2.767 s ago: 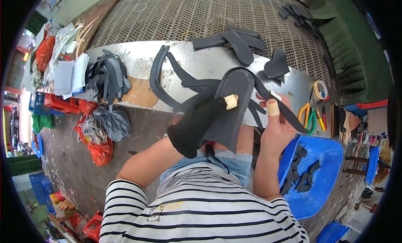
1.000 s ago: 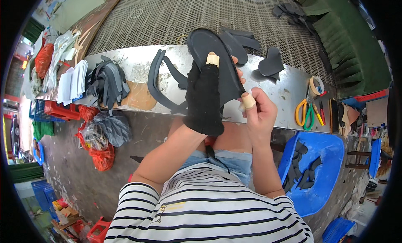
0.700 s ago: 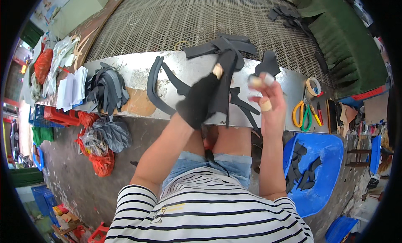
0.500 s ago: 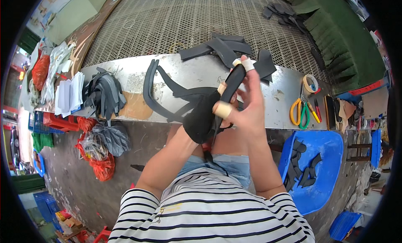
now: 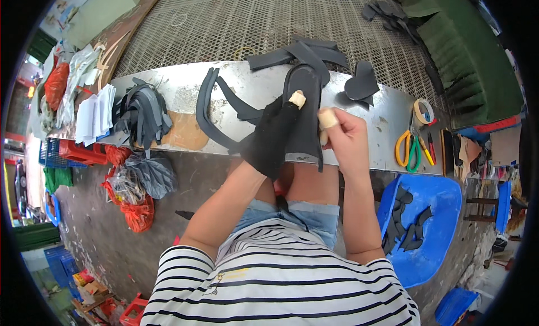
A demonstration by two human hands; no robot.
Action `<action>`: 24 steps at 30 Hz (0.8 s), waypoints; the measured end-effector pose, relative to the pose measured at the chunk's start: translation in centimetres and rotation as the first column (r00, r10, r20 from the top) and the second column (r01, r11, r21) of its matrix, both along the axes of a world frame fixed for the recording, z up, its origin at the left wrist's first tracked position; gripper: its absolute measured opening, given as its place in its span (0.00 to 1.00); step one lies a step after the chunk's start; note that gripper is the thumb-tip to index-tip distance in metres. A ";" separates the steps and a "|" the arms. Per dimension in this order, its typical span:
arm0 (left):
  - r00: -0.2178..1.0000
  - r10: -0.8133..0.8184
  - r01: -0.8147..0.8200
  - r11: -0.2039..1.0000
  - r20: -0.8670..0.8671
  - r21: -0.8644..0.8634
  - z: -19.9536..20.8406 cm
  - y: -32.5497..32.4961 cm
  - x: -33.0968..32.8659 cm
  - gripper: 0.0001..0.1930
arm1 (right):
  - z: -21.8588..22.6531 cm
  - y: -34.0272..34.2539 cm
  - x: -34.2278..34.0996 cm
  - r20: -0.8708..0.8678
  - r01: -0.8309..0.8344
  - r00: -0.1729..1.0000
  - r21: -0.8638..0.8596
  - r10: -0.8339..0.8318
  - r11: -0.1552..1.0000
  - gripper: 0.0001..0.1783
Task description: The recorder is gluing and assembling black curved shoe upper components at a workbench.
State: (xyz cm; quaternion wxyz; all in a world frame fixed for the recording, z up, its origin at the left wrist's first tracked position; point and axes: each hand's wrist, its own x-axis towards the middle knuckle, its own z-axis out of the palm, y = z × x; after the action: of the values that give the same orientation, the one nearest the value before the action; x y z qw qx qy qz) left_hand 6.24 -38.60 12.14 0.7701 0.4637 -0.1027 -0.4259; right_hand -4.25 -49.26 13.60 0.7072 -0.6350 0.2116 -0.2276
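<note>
My left hand (image 5: 269, 136), in a black fingerless glove with a taped thumb, grips a long black shoe sole (image 5: 306, 121). The sole's broad face is turned up, its rounded end pointing away from me over the metal bench. A thin dark strip (image 5: 320, 152) runs down its right edge, and its lower tip hangs past the sole. At that edge my right hand (image 5: 346, 136) is closed in a pinch, its thumb wrapped in pale tape; the fingers behind are partly hidden. Curved black strips (image 5: 206, 110) lie left of my left hand.
More black pieces (image 5: 269, 58) lie behind the sole; a rounded one (image 5: 362, 81) is at right. Scissors (image 5: 414, 149) and a tape roll (image 5: 422, 110) rest at the bench's right end. Below stands a blue tub (image 5: 432, 242); a bundle of strips (image 5: 140, 112) sits left.
The sole has turned from edge-on to broad face up. My right hand has moved from the far end down to the right edge, its fingers now drawn in.
</note>
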 end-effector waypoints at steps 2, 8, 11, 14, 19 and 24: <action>0.994 0.093 -0.095 0.995 0.051 0.039 0.6 -0.6 -0.6 0.14 | -0.4 -0.2 0.5 -0.077 -0.020 0.997 -0.296 -0.003 0.955 0.14; 0.937 0.136 -0.179 0.978 0.321 0.107 1.2 -0.4 0.2 0.13 | -1.0 1.0 0.7 -0.038 -0.046 0.999 -0.370 0.034 0.928 0.15; 0.831 0.139 -0.228 0.968 0.538 0.102 0.7 -0.7 -0.2 0.15 | -0.4 -0.4 0.2 -0.050 -0.034 0.998 -0.045 0.031 0.998 0.18; 0.913 0.069 -0.116 0.989 0.402 0.094 1.1 -0.3 0.3 0.15 | 0.3 1.4 -0.1 -0.075 -0.066 0.996 -0.311 0.045 0.948 0.16; 0.829 -0.136 0.064 0.987 0.542 0.149 2.5 1.0 -0.4 0.18 | 2.6 -2.5 0.1 0.017 -0.021 1.000 0.105 0.019 0.994 0.10; 0.741 -0.192 0.077 0.976 0.644 0.203 2.0 1.5 0.2 0.17 | 2.8 -1.7 0.6 0.055 -0.076 0.994 -0.211 0.089 0.975 0.10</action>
State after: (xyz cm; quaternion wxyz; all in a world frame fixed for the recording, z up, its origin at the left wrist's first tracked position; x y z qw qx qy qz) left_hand 6.43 -37.08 14.18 0.6107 0.6367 -0.3659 -0.2963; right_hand -3.67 -51.01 16.42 0.6520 -0.7063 0.1372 -0.2392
